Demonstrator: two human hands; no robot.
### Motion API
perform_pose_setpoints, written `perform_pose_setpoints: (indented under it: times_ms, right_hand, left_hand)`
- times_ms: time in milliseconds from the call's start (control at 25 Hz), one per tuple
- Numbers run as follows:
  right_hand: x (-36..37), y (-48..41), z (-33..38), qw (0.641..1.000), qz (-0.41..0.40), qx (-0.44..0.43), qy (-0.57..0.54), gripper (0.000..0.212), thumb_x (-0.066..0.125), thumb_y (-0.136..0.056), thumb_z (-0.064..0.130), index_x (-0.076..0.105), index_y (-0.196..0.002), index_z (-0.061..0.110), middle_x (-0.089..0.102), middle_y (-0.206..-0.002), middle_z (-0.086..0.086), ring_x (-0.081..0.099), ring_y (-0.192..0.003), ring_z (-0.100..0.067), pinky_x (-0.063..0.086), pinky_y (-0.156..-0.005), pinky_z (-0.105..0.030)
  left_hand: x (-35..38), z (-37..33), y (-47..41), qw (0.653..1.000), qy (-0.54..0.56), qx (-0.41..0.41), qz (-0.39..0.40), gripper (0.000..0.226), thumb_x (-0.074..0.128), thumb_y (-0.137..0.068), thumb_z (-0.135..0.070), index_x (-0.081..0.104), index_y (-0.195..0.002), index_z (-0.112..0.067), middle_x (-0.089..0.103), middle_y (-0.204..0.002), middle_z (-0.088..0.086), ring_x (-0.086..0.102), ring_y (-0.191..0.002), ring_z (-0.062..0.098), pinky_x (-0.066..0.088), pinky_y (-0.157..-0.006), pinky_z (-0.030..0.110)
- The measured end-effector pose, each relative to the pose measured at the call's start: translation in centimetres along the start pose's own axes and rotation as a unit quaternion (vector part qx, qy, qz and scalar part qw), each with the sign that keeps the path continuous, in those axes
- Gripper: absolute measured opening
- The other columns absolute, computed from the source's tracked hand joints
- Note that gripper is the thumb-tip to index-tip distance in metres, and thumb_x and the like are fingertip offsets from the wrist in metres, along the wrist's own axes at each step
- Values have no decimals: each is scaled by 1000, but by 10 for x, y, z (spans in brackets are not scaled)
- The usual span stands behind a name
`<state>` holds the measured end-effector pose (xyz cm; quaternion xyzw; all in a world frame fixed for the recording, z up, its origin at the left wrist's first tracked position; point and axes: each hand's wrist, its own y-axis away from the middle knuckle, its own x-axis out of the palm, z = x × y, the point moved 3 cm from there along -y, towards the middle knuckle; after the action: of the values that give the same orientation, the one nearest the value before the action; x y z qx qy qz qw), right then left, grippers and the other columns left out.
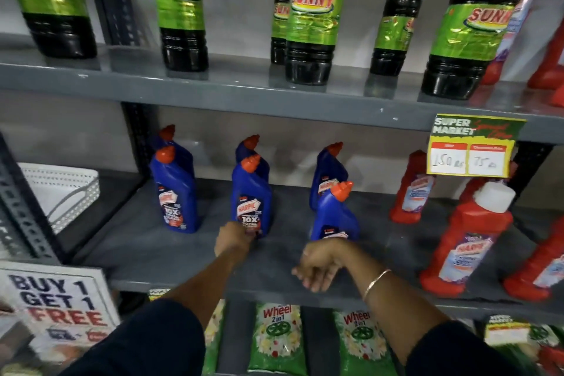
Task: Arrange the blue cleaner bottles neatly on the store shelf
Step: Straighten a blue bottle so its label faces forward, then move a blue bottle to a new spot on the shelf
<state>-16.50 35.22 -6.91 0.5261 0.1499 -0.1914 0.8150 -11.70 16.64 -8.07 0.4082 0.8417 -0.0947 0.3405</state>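
Several blue cleaner bottles with orange caps stand on the grey middle shelf (171,253) in three pairs, one bottle behind the other. The left front bottle (175,195) faces forward. My left hand (232,239) is at the base of the middle front bottle (251,192), fingers closed on its lower edge. The right front bottle (334,217) stands turned, in front of its partner (328,172). My right hand (319,265) hovers just in front of it, loosely curled and holding nothing.
Red cleaner bottles (467,241) fill the shelf's right side, under a hanging price tag (471,146). A white basket (61,192) sits at the left. Dark green-labelled bottles (311,18) line the shelf above. Detergent packs (277,339) lie below, and a promo sign (58,305) is at lower left.
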Motion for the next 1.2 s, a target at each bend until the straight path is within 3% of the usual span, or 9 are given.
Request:
perform_pose_setpoints:
  times_ms: [80, 160, 240, 400, 480, 600, 880, 1040, 1200]
  right_hand:
    - [2, -24, 45, 987, -123, -92, -39, 9, 56, -89, 19, 56, -87, 11, 59, -83, -4, 60, -70, -17, 50, -63, -32]
    - [-9, -38, 74, 939, -282, -162, -109, 36, 69, -79, 17, 55, -111, 5, 63, -109, -11, 61, -99, -26, 52, -78, -37]
    - [-16, -46, 93, 896, -324, -214, -218, 53, 71, -76, 9, 48, -124, 3, 58, -127, -13, 55, -117, -28, 46, -93, -33]
    - [-2, -47, 104, 869, -299, -240, -311, 49, 62, -83, 3, 44, -129, 4, 55, -121, -7, 49, -105, -16, 46, -61, -5]
    - [4, -46, 97, 858, -341, -243, -299, 44, 63, -82, 4, 50, -124, 0, 59, -126, -17, 55, -92, -13, 46, -55, -4]
    - [15, -39, 88, 870, -363, -220, -250, 40, 67, -80, 10, 56, -118, 1, 63, -121, -21, 58, -80, -8, 44, -53, -6]
    - [53, -10, 69, 873, -347, -217, -267, 40, 69, -79, 14, 56, -115, 3, 64, -107, -12, 59, -97, -20, 47, -64, -21]
    - [56, -8, 62, 905, -347, -183, -164, 47, 77, -70, 30, 61, -109, 7, 69, -109, -14, 65, -101, -28, 53, -90, -42]
    - [73, -8, 65, 962, -269, -29, -29, 25, 70, -78, 30, 56, -76, 10, 62, -65, -5, 57, -51, -15, 47, -45, -25]
  left_hand:
    - [-23, 8, -21, 998, 46, 21, -34, 36, 68, -78, -17, 60, -106, 4, 66, -111, 24, 63, -100, 36, 52, -84, 41]
    - [-35, 5, -42, 993, 89, 79, 9, 45, 71, -75, -10, 54, -115, 3, 63, -115, 14, 60, -104, 26, 47, -90, 35]
    - [-34, 4, -65, 982, 80, 133, 105, 51, 74, -73, -14, 54, -117, 0, 63, -114, 12, 59, -106, 24, 46, -97, 37]
    - [-31, 10, -77, 960, 85, 178, 197, 45, 67, -80, -11, 53, -121, 4, 62, -120, 22, 59, -110, 27, 44, -91, 27]
    - [-32, 11, -73, 948, 113, 195, 225, 43, 64, -80, 0, 52, -121, 7, 61, -120, 21, 58, -109, 25, 43, -85, 21]
    - [-42, 11, -56, 937, 97, 222, 251, 44, 68, -77, -4, 56, -119, 1, 62, -111, 8, 55, -101, 15, 44, -77, 19]
    - [-47, 26, -12, 945, 103, 160, 267, 47, 69, -77, -4, 53, -122, -2, 61, -124, 19, 58, -114, 32, 45, -80, 30]
    - [-47, 32, 2, 955, 40, 166, 241, 59, 74, -72, -9, 47, -125, -6, 59, -125, 15, 56, -116, 30, 48, -92, 34]
    - [-63, 57, -4, 982, 35, 128, 136, 69, 74, -71, -5, 41, -131, -3, 49, -136, 17, 48, -124, 30, 43, -102, 37]
